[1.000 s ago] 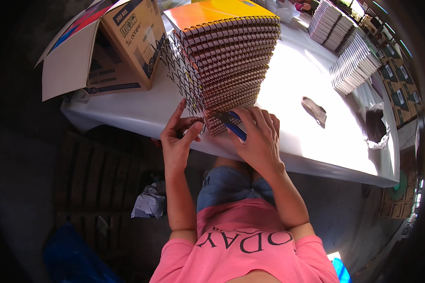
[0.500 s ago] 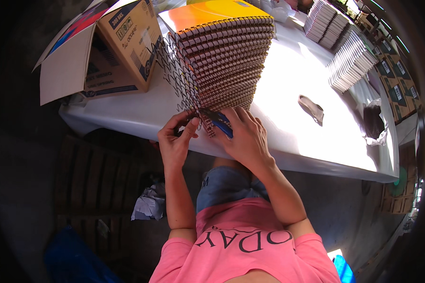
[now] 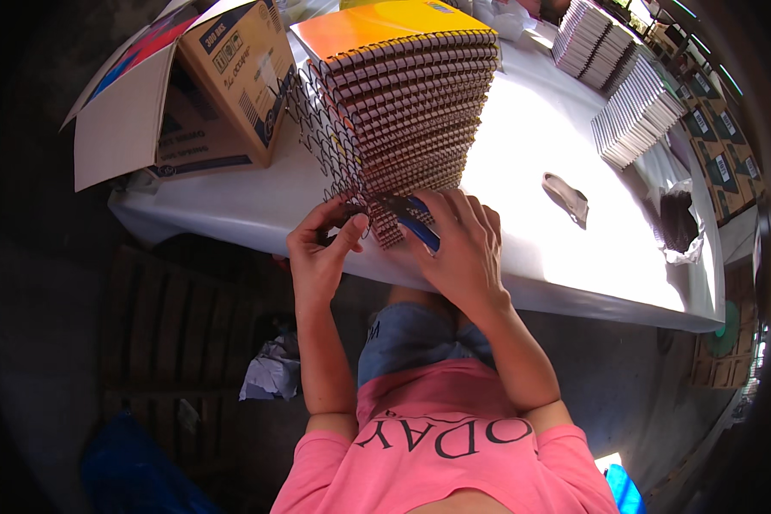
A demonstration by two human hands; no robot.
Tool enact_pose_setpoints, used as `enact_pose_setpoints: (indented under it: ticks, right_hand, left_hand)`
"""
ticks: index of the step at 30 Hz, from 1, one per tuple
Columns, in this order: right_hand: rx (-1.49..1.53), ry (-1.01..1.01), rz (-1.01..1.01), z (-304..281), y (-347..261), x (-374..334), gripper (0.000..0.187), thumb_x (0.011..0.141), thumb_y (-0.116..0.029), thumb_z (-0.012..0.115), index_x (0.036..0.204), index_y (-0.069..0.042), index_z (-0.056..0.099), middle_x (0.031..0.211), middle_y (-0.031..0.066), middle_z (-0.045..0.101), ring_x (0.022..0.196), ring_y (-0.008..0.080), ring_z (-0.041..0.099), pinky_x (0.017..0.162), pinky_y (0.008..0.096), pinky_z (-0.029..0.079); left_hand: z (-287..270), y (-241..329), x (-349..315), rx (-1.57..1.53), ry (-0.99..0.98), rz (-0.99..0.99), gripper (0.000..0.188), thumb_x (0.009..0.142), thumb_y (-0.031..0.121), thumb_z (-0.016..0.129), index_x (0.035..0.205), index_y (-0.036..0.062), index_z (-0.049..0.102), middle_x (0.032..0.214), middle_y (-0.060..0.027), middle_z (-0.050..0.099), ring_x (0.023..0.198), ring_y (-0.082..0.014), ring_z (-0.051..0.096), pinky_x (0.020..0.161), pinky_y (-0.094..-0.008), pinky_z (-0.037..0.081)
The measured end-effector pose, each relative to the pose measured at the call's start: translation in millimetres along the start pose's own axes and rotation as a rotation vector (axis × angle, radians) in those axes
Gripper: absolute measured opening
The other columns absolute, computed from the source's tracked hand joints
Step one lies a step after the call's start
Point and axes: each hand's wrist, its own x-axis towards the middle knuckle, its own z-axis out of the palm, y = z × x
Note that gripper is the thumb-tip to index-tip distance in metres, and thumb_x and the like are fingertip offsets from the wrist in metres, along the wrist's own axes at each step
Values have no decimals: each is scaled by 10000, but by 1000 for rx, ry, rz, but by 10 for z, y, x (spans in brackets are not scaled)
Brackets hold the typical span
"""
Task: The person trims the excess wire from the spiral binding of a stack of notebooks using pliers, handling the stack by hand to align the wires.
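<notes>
Right hand is clamped on pliers by the notebooks — left hand, apart from it, touches wires — grip unclear.

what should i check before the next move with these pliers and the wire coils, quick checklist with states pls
1. Blue-handled pliers in the right hand: ok, gripped.
2. Plier tips seated on a wire: cannot tell, too dark and small.
3. Left hand near the work: ok, at the stack's lower left corner; its pinch on a wire is unclear.
4. Wire coils tucked in: not ok, they stick out from the stack's left side.
5. Notebook stack standing on the table: ok.
6. Coils free of the cardboard box: cannot tell, they overlap in view.
</notes>
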Motion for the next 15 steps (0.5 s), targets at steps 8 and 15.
enact_pose_setpoints:
  ticks: [8, 15]
  right_hand:
    - [-89, -55, -33, 6, -75, 52, 457, 683, -232, 756, 1096, -142, 583, 967, 52, 568, 897, 239, 583, 766, 401, 450]
    - [125, -324, 193, -47, -44, 98, 445, 704, -151, 718, 1122, -118, 571, 1017, 72, 595, 919, 288, 605, 816, 407, 460]
  left_hand:
    - [46, 31, -6, 13, 19, 11, 333, 793, 113, 753, 1087, -13, 663, 785, -23, 637, 625, -73, 549, 539, -214, 459]
    - [26, -9, -8, 37, 35, 15, 307, 807, 102, 734, 1061, -51, 654, 833, -71, 668, 642, -93, 553, 521, -239, 457]
